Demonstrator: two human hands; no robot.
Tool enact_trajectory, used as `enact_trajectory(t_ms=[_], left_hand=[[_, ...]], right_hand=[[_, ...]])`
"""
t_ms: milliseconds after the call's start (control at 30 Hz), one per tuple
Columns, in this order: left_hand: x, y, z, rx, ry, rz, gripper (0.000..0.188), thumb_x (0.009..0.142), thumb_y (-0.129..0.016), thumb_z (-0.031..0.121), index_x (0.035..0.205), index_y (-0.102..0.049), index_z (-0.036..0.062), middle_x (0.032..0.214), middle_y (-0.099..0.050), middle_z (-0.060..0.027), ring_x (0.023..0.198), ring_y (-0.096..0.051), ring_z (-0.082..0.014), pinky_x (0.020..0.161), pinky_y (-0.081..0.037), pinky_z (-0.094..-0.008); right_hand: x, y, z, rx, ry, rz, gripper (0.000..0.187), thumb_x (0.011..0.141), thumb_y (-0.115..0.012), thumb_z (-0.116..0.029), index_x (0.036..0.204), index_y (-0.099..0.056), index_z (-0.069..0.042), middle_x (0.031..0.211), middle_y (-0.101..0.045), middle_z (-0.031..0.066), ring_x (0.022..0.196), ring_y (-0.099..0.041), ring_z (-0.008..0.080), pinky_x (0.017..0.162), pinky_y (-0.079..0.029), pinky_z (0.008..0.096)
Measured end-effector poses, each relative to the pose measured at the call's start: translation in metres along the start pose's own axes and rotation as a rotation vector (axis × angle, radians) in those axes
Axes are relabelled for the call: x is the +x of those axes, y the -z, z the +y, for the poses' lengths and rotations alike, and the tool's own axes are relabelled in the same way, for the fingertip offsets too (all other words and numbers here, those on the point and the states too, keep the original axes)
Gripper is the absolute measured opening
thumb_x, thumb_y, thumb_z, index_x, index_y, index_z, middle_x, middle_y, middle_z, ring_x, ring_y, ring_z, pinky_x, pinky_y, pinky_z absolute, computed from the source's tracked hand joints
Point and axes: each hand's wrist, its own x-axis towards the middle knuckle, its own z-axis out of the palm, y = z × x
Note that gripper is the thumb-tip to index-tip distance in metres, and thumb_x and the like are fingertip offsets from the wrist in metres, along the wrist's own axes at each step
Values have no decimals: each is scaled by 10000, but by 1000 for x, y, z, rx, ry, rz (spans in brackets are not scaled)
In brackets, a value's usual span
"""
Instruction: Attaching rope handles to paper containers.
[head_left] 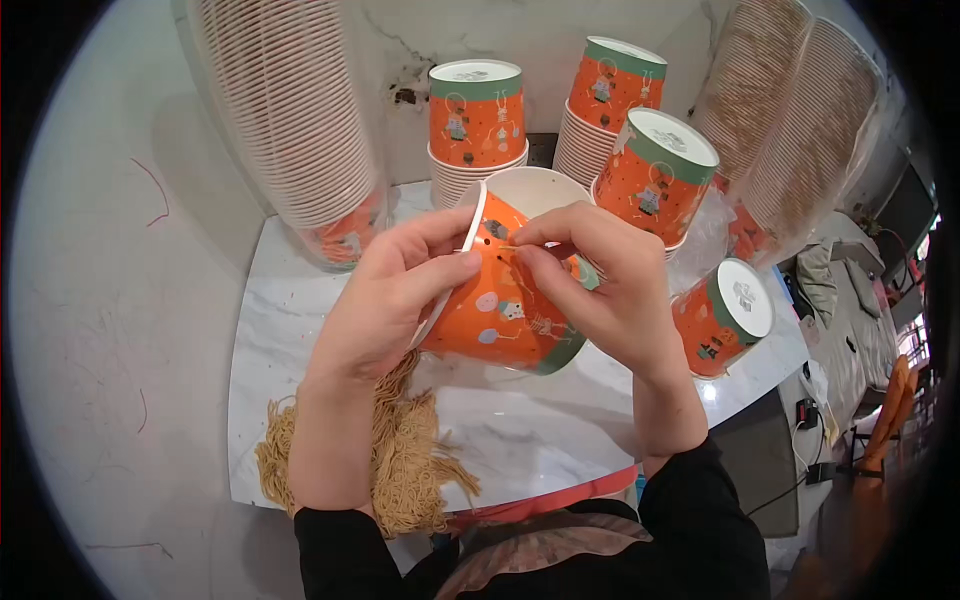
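Observation:
An orange paper cup (500, 325) with a green base band and printed figures is tilted on its side in front of me. My left hand (385, 285) grips it at the white rim, thumb outside and fingers toward the opening. Small dark holes show in the cup wall near that rim. At these holes my right hand (605, 270) pinches a thin yellow yarn strand (508, 248) between thumb and forefinger. The strand's other end cannot be made out. Below my left forearm lies a bundle of tan-yellow yarn strands (415, 465), partly hidden by that arm.
Behind the held cup stands an open white-lined cup (545, 185). Upturned orange cups (477, 125) sit on stacks along the wall, with another upturned cup (725, 310) at the right. Tall bagged cup stacks (285, 100) rise at both sides. Everything rests on a marble-patterned table (550, 440).

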Motion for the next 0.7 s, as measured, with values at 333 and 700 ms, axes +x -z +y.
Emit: enact_trajectory(t_ms=[333, 700], left_hand=[[-2, -4, -3, 19, 56, 21, 501, 976, -572, 84, 1440, -475, -76, 1342, -620, -147, 1208, -619, -186, 1040, -489, -323], [0, -6, -4, -40, 46, -24, 490, 985, -564, 85, 1439, -475, -77, 1358, -607, -146, 1227, -605, -189, 1055, -482, -334]], right_hand=[[0, 6, -3, -164, 59, -19, 96, 859, -723, -64, 919, -652, -38, 852, -668, 81, 714, -673, 263, 602, -521, 331], [1, 8, -4, -202, 65, -47, 87, 864, -719, -81, 900, -646, -51, 828, -656, 78, 669, -658, 265, 572, -507, 341]])
